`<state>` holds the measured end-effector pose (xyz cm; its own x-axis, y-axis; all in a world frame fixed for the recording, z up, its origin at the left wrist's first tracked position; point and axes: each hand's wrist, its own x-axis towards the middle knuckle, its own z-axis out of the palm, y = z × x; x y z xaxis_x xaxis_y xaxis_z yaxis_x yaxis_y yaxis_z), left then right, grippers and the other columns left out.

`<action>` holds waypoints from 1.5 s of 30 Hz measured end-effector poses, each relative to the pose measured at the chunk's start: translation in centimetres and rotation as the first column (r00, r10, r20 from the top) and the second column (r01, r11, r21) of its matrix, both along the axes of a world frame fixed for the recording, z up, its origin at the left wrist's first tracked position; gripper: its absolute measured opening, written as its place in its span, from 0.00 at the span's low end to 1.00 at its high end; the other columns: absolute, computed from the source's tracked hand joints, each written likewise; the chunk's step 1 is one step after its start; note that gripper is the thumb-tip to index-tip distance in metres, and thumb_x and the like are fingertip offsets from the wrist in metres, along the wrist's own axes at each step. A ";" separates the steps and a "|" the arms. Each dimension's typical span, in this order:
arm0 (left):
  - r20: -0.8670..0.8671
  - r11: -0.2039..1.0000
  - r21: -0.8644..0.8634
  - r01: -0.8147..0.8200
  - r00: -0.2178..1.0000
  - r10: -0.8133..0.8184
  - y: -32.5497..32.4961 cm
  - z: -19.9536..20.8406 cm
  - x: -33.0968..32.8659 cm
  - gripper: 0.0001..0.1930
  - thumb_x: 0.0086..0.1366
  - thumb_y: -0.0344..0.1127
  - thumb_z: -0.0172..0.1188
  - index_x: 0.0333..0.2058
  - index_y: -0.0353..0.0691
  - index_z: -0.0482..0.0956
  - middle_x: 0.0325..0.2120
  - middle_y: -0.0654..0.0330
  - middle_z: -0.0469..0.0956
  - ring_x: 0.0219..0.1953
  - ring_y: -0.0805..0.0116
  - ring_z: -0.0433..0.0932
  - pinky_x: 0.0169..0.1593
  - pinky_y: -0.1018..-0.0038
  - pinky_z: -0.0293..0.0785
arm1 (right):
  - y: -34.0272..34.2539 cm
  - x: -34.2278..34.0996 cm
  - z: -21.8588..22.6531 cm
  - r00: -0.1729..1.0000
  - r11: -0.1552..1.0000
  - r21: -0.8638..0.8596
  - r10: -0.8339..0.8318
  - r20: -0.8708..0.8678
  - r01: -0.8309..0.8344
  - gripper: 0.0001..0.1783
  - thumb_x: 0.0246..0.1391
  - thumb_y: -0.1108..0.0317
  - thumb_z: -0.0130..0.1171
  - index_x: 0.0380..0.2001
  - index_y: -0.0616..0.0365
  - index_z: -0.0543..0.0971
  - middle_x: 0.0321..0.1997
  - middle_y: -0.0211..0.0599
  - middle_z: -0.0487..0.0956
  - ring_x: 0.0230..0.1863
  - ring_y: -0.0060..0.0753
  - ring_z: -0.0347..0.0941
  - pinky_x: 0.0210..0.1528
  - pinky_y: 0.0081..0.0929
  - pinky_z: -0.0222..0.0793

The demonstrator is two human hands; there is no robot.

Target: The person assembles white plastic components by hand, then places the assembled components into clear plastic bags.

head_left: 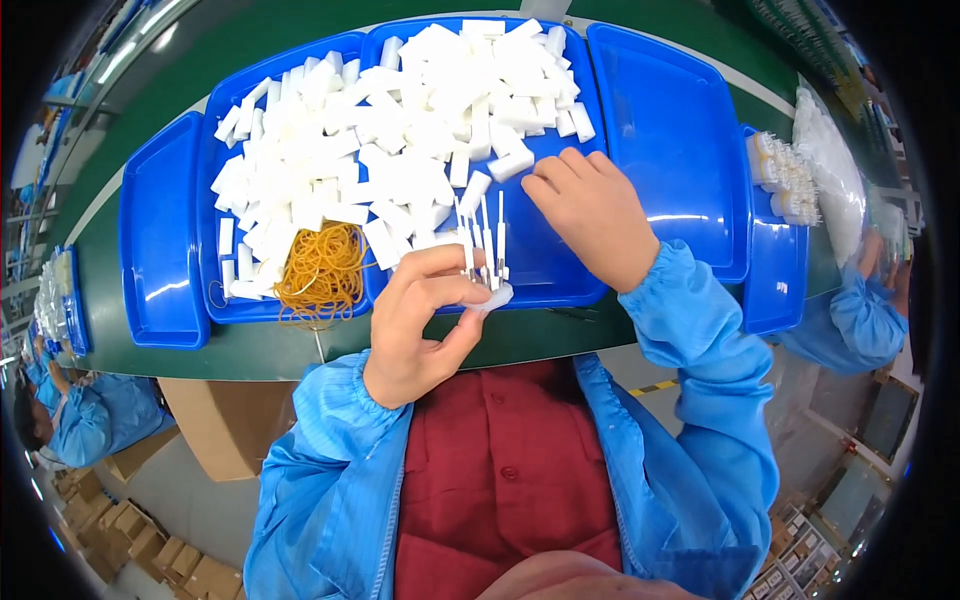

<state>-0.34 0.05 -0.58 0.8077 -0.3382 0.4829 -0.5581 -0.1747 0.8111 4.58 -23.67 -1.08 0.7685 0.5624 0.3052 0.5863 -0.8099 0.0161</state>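
Observation:
My left hand (pixel 415 322) is closed, pinching a small translucent plastic piece (pixel 494 298) between thumb and fingers. From that piece several thin rods with white sleeves (pixel 487 240) stand upright. To the right, my right hand (pixel 597 215) is held over a blue tray, its fingers bent and close together. Its fingertips are beside a white foam block (pixel 512 163); the thumb and anything in the grip are hidden. A large heap of white foam blocks (pixel 420 110) fills much of the middle blue trays. Yellow-brown rubber bands (pixel 322 268) lie in a tangled pile left of my left hand.
Blue trays (pixel 670 130) line the green table (pixel 440 362). At the right, a bundle of white-ended pieces (pixel 783 175) sits by a clear plastic bag (pixel 830 160). A cardboard box (pixel 225 425) stands below the table's left front edge. Co-workers in blue sleeves (pixel 850 325) are at both sides.

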 end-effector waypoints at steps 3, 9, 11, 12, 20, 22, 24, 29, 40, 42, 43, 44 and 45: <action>-0.218 0.992 -0.115 0.050 0.973 -0.074 -0.1 -0.9 -0.5 0.17 0.52 0.15 0.63 0.39 0.37 0.75 0.39 0.54 0.77 0.38 0.64 0.78 0.41 0.74 0.76 | 0.4 -0.2 0.3 1.000 0.985 -0.173 -0.010 -0.013 0.008 0.11 0.44 0.71 0.60 0.35 0.54 0.79 0.33 0.30 0.74 0.37 0.31 0.69 0.39 0.28 0.65; -0.278 0.986 -0.078 0.144 0.947 -0.161 0.7 -0.7 -0.5 0.17 0.56 0.16 0.65 0.39 0.39 0.70 0.40 0.53 0.74 0.43 0.64 0.78 0.48 0.71 0.75 | 0.5 -1.3 2.5 0.728 0.682 0.612 0.169 -0.664 0.400 0.11 0.54 0.67 0.65 0.39 0.58 0.78 0.32 0.32 0.77 0.33 0.24 0.73 0.34 0.22 0.68; -0.305 0.975 -0.162 0.151 0.932 -0.195 0.5 -0.6 -0.7 0.16 0.55 0.17 0.66 0.39 0.39 0.72 0.39 0.53 0.76 0.42 0.65 0.79 0.47 0.72 0.75 | 1.0 -1.8 2.5 0.688 0.064 0.727 0.279 -0.670 0.683 0.15 0.59 0.61 0.65 0.42 0.58 0.78 0.31 0.31 0.79 0.31 0.21 0.74 0.32 0.20 0.70; -0.321 0.956 -0.247 0.160 0.917 -0.236 0.4 -0.5 -0.8 0.16 0.54 0.17 0.68 0.38 0.39 0.75 0.39 0.53 0.78 0.40 0.65 0.79 0.46 0.73 0.75 | 1.1 -2.0 2.4 0.687 0.054 0.724 0.273 -0.674 0.688 0.15 0.59 0.61 0.65 0.42 0.58 0.78 0.31 0.31 0.79 0.31 0.21 0.74 0.32 0.20 0.70; -0.388 0.940 -0.295 0.174 0.877 -0.284 -0.1 -0.5 -0.8 0.16 0.56 0.17 0.66 0.40 0.38 0.74 0.39 0.51 0.78 0.41 0.63 0.81 0.46 0.71 0.76 | 1.6 -3.2 1.8 0.655 -0.142 0.655 0.359 -0.665 0.742 0.14 0.61 0.60 0.62 0.41 0.59 0.79 0.30 0.30 0.79 0.28 0.20 0.74 0.31 0.19 0.71; -0.365 0.934 -0.310 0.179 0.885 -0.290 -0.1 -0.6 -0.7 0.16 0.56 0.17 0.66 0.41 0.38 0.73 0.39 0.49 0.79 0.42 0.63 0.81 0.46 0.70 0.77 | 1.8 -3.7 1.8 0.670 -0.084 0.689 0.345 -0.658 0.720 0.13 0.61 0.61 0.62 0.40 0.60 0.79 0.30 0.30 0.79 0.28 0.20 0.74 0.30 0.19 0.71; -0.360 0.933 -0.311 0.180 0.886 -0.291 0.0 -0.7 -0.7 0.16 0.56 0.16 0.65 0.41 0.38 0.73 0.40 0.49 0.79 0.42 0.63 0.81 0.46 0.70 0.77 | 1.9 -4.0 1.7 0.706 -0.017 0.733 0.286 -0.648 0.680 0.12 0.61 0.62 0.62 0.39 0.61 0.80 0.30 0.31 0.80 0.28 0.19 0.74 0.30 0.19 0.71; -0.369 0.923 -0.333 0.194 0.874 -0.317 -0.1 -0.3 -0.9 0.16 0.56 0.16 0.64 0.41 0.38 0.73 0.40 0.48 0.79 0.42 0.63 0.81 0.46 0.69 0.77 | 1.9 -3.2 1.3 0.753 -0.210 0.724 0.179 -0.633 0.658 0.11 0.61 0.64 0.62 0.40 0.62 0.80 0.31 0.31 0.81 0.28 0.19 0.75 0.30 0.19 0.72; -0.265 0.976 -0.182 0.119 0.950 -0.165 -0.1 -1.4 -0.5 0.17 0.55 0.16 0.65 0.41 0.37 0.74 0.42 0.49 0.80 0.44 0.60 0.81 0.47 0.70 0.78 | 3.6 -5.7 1.9 0.763 -0.020 0.782 0.235 -0.601 0.622 0.07 0.59 0.72 0.63 0.39 0.62 0.80 0.36 0.34 0.81 0.34 0.21 0.78 0.37 0.19 0.75; -0.236 0.983 -0.154 0.101 0.962 -0.136 -0.1 -1.2 -0.4 0.17 0.54 0.15 0.65 0.41 0.37 0.75 0.42 0.49 0.81 0.44 0.59 0.82 0.47 0.70 0.78 | 4.0 -6.5 1.2 0.814 0.064 0.836 0.198 -0.546 0.545 0.07 0.58 0.73 0.64 0.39 0.62 0.80 0.36 0.35 0.81 0.35 0.22 0.79 0.37 0.20 0.75; -0.206 0.988 -0.128 0.084 0.973 -0.109 -0.1 -1.1 -0.4 0.17 0.54 0.15 0.66 0.41 0.37 0.75 0.43 0.48 0.81 0.45 0.59 0.82 0.47 0.70 0.78 | 4.2 -6.9 0.9 0.861 0.149 0.875 0.164 -0.482 0.461 0.07 0.57 0.75 0.64 0.39 0.63 0.80 0.37 0.36 0.80 0.36 0.24 0.79 0.38 0.20 0.76; -0.206 0.988 -0.129 0.084 0.972 -0.109 -0.1 -1.2 -0.6 0.17 0.54 0.15 0.66 0.41 0.37 0.75 0.43 0.48 0.81 0.45 0.59 0.82 0.47 0.70 0.78 | 4.7 -7.4 1.0 0.850 0.065 0.871 0.197 -0.489 0.487 0.07 0.56 0.76 0.65 0.38 0.64 0.80 0.36 0.38 0.80 0.36 0.25 0.80 0.38 0.21 0.76; -0.225 0.988 -0.138 0.073 0.969 -0.103 0.1 -1.3 -0.9 0.17 0.53 0.16 0.66 0.41 0.37 0.76 0.43 0.49 0.81 0.45 0.59 0.82 0.47 0.70 0.78 | 4.7 -7.3 0.9 0.855 0.095 0.878 0.204 -0.478 0.468 0.07 0.57 0.76 0.64 0.39 0.64 0.80 0.36 0.38 0.80 0.36 0.26 0.80 0.38 0.21 0.76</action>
